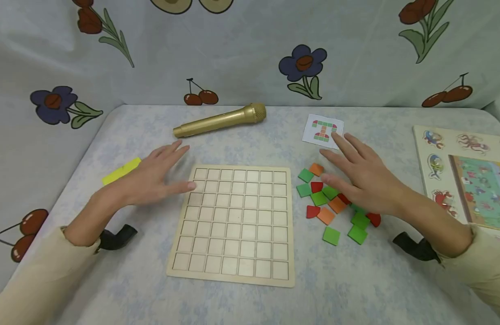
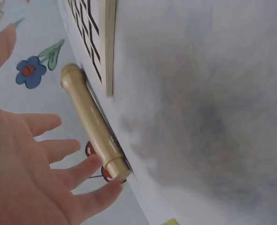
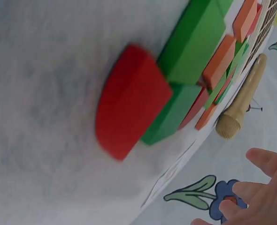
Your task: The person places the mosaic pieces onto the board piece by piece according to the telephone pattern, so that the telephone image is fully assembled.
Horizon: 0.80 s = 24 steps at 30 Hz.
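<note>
Board (image 1: 233, 224) lies at centre; coloured tiles (image 1: 337, 205) lie at its 3 o'clock, pattern card (image 1: 323, 129) toward 1 o'clock. Left hand (image 1: 152, 178) at 10 o'clock and right hand (image 1: 361, 175) near the tiles are spread, gripping nothing. Recommended: pinch one tile by opposite edges, keep it level, check it against the card before placement.

The square pale wooden grid board (image 1: 233, 216) lies mid-table. Right of it, on the mottled blue-white table (image 1: 339, 284), sit loose flat green, orange and red tiles (image 1: 331, 235); behind these lies the white square card (image 1: 323, 128). Behind the grid board lies the gold cylindrical microphone (image 1: 219, 122); left, the flat yellow piece (image 1: 123, 170); far right, the cream rectangular puzzle board (image 1: 448, 150).
</note>
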### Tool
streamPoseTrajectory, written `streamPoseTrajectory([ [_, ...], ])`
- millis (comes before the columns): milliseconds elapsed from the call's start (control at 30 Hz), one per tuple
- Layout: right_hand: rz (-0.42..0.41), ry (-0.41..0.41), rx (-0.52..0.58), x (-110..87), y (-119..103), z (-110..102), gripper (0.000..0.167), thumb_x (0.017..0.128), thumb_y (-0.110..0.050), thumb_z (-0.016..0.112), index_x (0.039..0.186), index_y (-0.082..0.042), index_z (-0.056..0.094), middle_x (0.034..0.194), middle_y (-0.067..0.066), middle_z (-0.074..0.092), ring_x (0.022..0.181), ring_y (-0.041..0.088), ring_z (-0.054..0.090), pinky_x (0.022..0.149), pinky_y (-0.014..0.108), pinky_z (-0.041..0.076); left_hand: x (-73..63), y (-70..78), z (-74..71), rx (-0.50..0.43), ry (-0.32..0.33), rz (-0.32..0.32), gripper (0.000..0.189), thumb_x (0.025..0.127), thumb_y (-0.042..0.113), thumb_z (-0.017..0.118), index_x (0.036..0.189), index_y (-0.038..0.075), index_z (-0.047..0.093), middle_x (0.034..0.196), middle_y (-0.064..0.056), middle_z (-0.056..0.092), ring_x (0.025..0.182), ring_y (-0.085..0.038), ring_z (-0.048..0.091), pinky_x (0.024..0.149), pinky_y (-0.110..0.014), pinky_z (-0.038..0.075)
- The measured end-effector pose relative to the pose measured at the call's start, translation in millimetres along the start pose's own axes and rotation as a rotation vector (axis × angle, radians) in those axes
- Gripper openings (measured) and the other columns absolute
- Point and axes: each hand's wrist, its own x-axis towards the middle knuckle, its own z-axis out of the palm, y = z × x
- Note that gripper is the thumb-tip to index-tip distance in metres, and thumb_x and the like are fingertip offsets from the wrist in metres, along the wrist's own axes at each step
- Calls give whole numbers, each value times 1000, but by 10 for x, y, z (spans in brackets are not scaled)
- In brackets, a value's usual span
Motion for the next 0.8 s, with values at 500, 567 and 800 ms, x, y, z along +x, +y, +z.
streamPoseTrajectory([
  [500, -35, -73, 153, 48, -199, 105, 28, 94, -11, 68, 122, -7, 68, 118, 3, 66, 107, 22, 59, 91, 46, 48, -483, 159, 299, -82, -136, 73, 109, 73, 74, 68, 156, 16, 29, 163, -9, 15, 145, -36, 18, 107, -64, 23],
  [567, -42, -85, 143, 66, -198, 119, 26, 92, -5, 68, 118, -6, 70, 112, 1, 67, 101, 19, 60, 88, 44, 48, -502, 148, 317, -85, -147, 85, 109, 72, 74, 70, 156, 18, 29, 164, -7, 13, 146, -35, 15, 107, -64, 22],
  [800, -59, -114, 117, 118, -178, 134, 27, 89, 4, 66, 114, -5, 72, 100, -2, 63, 86, 16, 55, 76, 37, 48, -516, 103, 344, -101, -176, 104, 112, 71, 65, 77, 157, 15, 26, 165, -5, 9, 147, -35, 8, 107, -66, 19],
])
